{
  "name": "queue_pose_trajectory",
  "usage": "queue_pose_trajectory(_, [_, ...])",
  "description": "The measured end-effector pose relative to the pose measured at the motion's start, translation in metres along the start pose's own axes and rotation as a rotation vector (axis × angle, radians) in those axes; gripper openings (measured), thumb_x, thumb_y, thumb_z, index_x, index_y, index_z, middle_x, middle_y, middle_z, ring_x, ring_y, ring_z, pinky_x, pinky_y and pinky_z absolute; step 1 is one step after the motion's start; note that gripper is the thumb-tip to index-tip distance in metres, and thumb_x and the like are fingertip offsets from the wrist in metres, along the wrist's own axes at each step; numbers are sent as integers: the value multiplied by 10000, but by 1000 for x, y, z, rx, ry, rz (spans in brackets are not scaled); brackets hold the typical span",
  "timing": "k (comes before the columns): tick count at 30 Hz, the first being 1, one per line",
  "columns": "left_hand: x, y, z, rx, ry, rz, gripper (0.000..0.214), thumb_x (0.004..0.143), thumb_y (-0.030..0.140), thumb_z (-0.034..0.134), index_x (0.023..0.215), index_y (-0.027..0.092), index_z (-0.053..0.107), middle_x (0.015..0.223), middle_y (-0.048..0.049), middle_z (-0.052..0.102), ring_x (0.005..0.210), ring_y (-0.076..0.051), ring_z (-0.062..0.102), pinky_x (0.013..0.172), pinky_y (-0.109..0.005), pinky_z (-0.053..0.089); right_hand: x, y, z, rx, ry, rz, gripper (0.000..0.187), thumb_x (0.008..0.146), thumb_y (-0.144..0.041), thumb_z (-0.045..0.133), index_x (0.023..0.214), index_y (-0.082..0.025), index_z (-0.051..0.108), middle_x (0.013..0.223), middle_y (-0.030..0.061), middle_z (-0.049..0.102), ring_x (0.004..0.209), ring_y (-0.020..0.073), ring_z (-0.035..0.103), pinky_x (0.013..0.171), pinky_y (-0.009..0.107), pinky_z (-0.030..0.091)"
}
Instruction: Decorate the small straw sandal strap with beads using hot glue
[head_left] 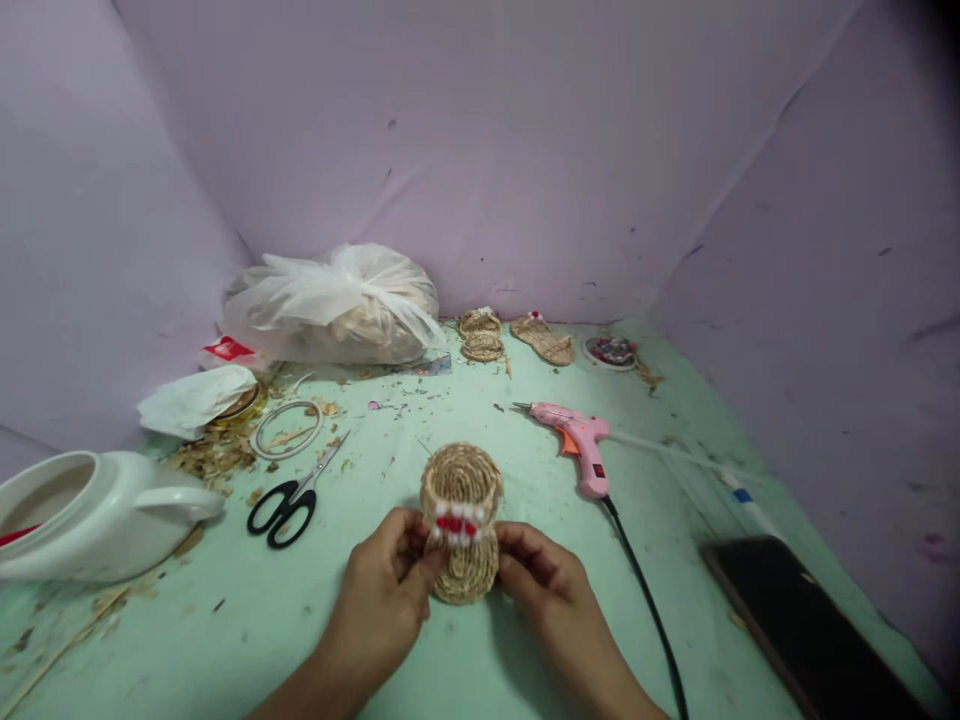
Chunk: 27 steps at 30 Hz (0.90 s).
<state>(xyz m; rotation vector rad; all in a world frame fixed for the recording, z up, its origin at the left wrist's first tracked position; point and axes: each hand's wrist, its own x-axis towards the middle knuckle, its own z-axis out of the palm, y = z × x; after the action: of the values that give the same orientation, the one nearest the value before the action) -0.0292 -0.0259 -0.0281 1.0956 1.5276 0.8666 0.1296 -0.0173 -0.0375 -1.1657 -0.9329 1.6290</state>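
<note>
A small woven straw slipper [462,500] with a strip of red and white beads across its strap lies on the pale green table [465,650] in front of me. My left hand [386,590] pinches its left side near the heel, thumb up by the beads. My right hand [544,580] grips its right side with curled fingers. Both hands hold the slipper low over the table.
A pink glue gun [581,445] with a black cord lies to the right, a dark phone [795,620] at the front right. Black scissors [289,500], a tape ring [286,428], a white jug [90,515] and a plastic bag [337,305] are left. More straw slippers [544,340] lie at the back.
</note>
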Motion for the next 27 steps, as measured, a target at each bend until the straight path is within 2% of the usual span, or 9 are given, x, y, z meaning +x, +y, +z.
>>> queue_pose_trajectory(4, [-2, 0, 12, -40, 18, -37, 157, 683, 296, 575, 746, 187, 480, 529, 60, 521, 350, -67, 413, 332, -172, 294, 0, 0, -4, -10, 89, -51, 275, 677, -385, 671, 816, -148, 689, 681, 43, 672, 602, 154, 579, 604, 289, 461])
queue_pose_trajectory(8, [-3, 3, 17, 48, 42, -4, 199, 691, 362, 572, 700, 181, 489, 555, 40, 514, 405, -84, 435, 386, -195, 325, 1, 0, -7, -104, 157, -124, 287, 687, -386, 649, 841, -146, 680, 728, 64, 692, 676, 191, 622, 644, 318, 489])
queue_pose_trajectory(12, [-8, 2, 9, 352, 43, 147, 314, 787, 399, 450, 556, 187, 435, 485, 37, 419, 460, -102, 377, 451, -222, 276, -1, 1, -13, -481, 179, -247, 223, 773, -316, 542, 872, -160, 668, 863, 86, 690, 820, 221, 629, 768, 369, 478])
queue_pose_trajectory(15, [-10, 0, -2, 472, 47, 154, 373, 808, 395, 404, 498, 191, 363, 450, 38, 375, 459, -105, 346, 471, -236, 255, -7, 0, -13, -790, 205, -363, 271, 789, -299, 517, 1002, -160, 612, 998, 100, 653, 942, 241, 587, 850, 415, 433])
queue_pose_trajectory(17, [-8, -1, -8, 434, 59, 119, 349, 797, 397, 413, 517, 189, 402, 439, 46, 365, 449, -104, 350, 468, -233, 263, -13, -2, -7, -943, 221, -378, 340, 755, -330, 565, 1046, -154, 564, 1011, 109, 630, 950, 267, 564, 838, 450, 422])
queue_pose_trajectory(19, [-6, 0, -10, 312, 50, 60, 282, 781, 390, 437, 597, 181, 483, 476, 40, 434, 448, -103, 385, 453, -222, 287, -17, -3, 2, -1078, 235, -364, 378, 697, -384, 626, 984, -150, 551, 927, 108, 620, 873, 286, 558, 775, 469, 426])
queue_pose_trajectory(22, [-5, 2, -4, 72, -48, -49, 202, 754, 360, 467, 736, 171, 537, 599, 7, 560, 433, -94, 427, 408, -204, 317, -17, -2, 12, -1218, 234, -401, 375, 633, -424, 666, 856, -155, 529, 831, 103, 590, 794, 296, 538, 722, 481, 415])
queue_pose_trajectory(25, [-11, 1, 3, 3, -169, -59, 200, 756, 344, 463, 723, 167, 548, 518, 15, 543, 391, -87, 410, 386, -195, 313, -13, -1, 10, -1260, 174, -486, 247, 652, -273, 608, 850, -165, 506, 875, 116, 583, 816, 289, 533, 734, 467, 413])
queue_pose_trajectory(27, [-15, 1, 1, 53, -120, -2, 207, 767, 340, 461, 714, 168, 562, 501, 10, 553, 393, -91, 427, 397, -200, 325, -11, -2, 3, -1246, 138, -545, 319, 602, -111, 519, 915, -168, 493, 960, 126, 584, 893, 282, 529, 788, 460, 407])
